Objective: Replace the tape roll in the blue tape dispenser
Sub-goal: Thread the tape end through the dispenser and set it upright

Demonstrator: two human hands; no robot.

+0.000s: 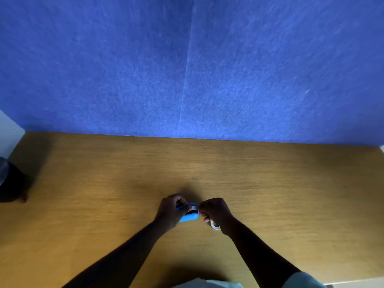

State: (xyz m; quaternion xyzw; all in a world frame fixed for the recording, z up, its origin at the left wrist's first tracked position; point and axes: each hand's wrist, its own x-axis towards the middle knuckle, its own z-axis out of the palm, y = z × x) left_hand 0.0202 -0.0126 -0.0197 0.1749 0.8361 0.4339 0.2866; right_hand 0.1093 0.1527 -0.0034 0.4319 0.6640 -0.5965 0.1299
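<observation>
Now the left hand (pixel 169 210) clamps the blue tape dispenser (pixel 188 217) low over the wooden table (pixel 104 194) — bracing it, I'd say — while the right hand (pixel 216 213) pinches at the white roll (pixel 194 208) seated inside. A second tape ring (pixel 215 225) — glossy, whitish — sits tucked under that right palm.

Bare forearms, pale teal sleeve (pixel 299 280)

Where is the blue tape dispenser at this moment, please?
In the head view, the blue tape dispenser sits low and centre over the wooden table, gripped by the left hand, with the right hand at its right end.
</observation>
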